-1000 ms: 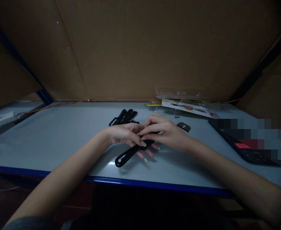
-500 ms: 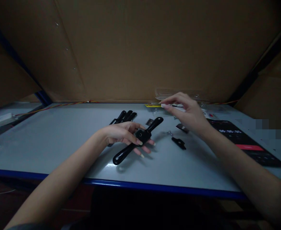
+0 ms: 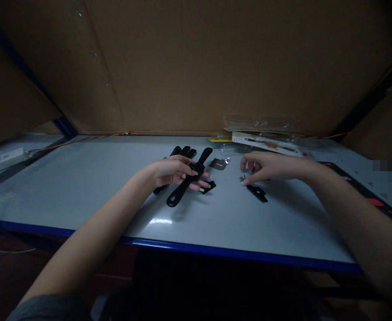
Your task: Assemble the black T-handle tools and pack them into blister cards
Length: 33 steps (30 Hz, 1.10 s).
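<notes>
While left hand on black handle

Two bare forearms reach in from the lower corners of the frame. The left hand lies palm down, its fingers curled, while the right hand, well apart from it, extends sideways, its fingertips bent downward, thumb low.

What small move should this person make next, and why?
Probably the right hand should pinch the small metal part: it lies right at those fingertips, and that hand looks free, while the left hand is occupied holding the black handle.
</notes>
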Tool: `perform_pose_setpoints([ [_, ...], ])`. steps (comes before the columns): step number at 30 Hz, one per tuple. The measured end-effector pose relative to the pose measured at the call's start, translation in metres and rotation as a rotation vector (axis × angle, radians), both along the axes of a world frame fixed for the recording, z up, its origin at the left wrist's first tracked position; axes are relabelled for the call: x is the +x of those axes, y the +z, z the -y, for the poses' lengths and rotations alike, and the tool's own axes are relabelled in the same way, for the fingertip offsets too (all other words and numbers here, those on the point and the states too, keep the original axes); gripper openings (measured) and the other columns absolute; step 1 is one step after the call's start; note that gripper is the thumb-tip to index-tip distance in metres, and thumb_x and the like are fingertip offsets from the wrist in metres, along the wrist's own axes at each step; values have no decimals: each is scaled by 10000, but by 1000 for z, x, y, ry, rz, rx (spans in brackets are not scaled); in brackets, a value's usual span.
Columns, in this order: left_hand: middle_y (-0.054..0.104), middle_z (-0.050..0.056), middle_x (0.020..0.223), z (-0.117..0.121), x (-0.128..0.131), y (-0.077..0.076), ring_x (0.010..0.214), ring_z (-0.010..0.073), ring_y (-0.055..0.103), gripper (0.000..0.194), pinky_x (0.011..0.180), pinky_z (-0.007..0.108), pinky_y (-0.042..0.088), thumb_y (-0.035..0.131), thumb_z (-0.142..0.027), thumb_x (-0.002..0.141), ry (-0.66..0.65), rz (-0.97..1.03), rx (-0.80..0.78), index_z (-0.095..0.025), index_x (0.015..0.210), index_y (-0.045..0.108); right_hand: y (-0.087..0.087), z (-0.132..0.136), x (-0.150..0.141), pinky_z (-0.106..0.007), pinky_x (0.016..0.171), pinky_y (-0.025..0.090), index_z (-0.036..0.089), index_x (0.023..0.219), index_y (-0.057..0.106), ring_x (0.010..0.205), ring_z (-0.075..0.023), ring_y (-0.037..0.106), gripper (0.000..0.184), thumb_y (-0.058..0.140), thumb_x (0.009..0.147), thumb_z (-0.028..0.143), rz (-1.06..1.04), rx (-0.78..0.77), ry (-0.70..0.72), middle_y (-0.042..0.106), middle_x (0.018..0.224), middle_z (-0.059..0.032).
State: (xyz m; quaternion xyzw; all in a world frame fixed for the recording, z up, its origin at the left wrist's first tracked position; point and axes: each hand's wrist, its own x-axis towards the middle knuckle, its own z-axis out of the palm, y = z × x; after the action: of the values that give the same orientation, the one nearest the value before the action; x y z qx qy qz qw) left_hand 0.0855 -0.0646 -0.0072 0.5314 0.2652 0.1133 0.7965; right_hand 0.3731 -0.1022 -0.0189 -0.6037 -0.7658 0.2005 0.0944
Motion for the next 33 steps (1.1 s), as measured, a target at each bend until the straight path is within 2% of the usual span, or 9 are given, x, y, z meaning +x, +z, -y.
perform_pose_setpoints([
  [3, 565, 239, 1161, 0, -1, -2, 956, 300, 632, 514, 790, 395, 521, 598, -32, 708, -53, 12, 4, -20, 1185, 406, -4, -1, -6, -276, 526, 393, 188, 792, 579, 615, -154, 526, 337, 653, 654, 486, -9, -35, 68, 580, 689, -22],
  [5, 564, 229, 1167, 1, -1, -2, 960, 297, 632, 509, 816, 417, 511, 604, -40, 707, -81, 16, 11, -34, 1182, 423, -6, -1, -10, -280, 541, 402, 191, 783, 570, 637, -160, 542, 287, 617, 698, 461, -20, -4, 114, 591, 698, -27],
  [8, 556, 223, 1189, 2, -1, -1, 968, 292, 629, 515, 813, 409, 510, 611, -50, 711, -95, -9, 14, -48, 1187, 415, -4, 2, -19, -280, 549, 400, 198, 769, 556, 640, -159, 546, 200, 583, 732, 393, -2, 113, 172, 596, 705, -27],
  [12, 549, 225, 1207, 2, -1, -2, 976, 287, 626, 531, 784, 380, 514, 611, -64, 720, -126, -19, 23, -55, 1205, 394, 0, 7, -30, -277, 529, 367, 206, 747, 532, 600, -153, 526, 68, 561, 702, 248, 87, 294, 154, 578, 657, -20],
  [17, 550, 221, 1214, 1, -1, -5, 986, 276, 622, 503, 762, 348, 519, 616, -87, 735, -166, 2, 40, -68, 1187, 394, 4, 8, -31, -277, 521, 340, 205, 736, 561, 562, -143, 513, 66, 506, 710, 180, 145, 430, 177, 568, 611, -15],
  [19, 550, 223, 1212, 2, 0, -5, 976, 278, 626, 504, 751, 348, 524, 617, -82, 734, -156, -2, 39, -70, 1181, 386, 7, 10, -32, -281, 539, 356, 203, 746, 589, 576, -143, 528, 95, 495, 737, 191, 86, 491, 187, 588, 637, -20],
  [23, 564, 215, 1188, 5, 2, -5, 955, 276, 635, 524, 765, 369, 525, 613, -71, 730, -146, -2, 27, -69, 1197, 375, 12, 22, -48, -287, 584, 408, 221, 845, 632, 654, -158, 581, 134, 514, 794, 257, -174, 566, 177, 644, 715, -19],
  [28, 603, 196, 1118, 8, 6, -6, 892, 254, 658, 509, 830, 426, 504, 614, -67, 727, -145, 2, 55, -66, 1200, 425, 10, 35, -79, -286, 660, 449, 205, 972, 609, 769, -167, 617, 179, 543, 812, 251, -397, 517, 244, 676, 864, -36],
  [33, 620, 189, 1085, 10, 8, -5, 887, 246, 661, 481, 846, 446, 495, 615, -51, 727, -154, -15, 87, -63, 1177, 444, 4, 36, -90, -263, 627, 435, 189, 844, 633, 680, -141, 592, 102, 553, 824, 249, -465, 446, 283, 654, 736, -16],
])
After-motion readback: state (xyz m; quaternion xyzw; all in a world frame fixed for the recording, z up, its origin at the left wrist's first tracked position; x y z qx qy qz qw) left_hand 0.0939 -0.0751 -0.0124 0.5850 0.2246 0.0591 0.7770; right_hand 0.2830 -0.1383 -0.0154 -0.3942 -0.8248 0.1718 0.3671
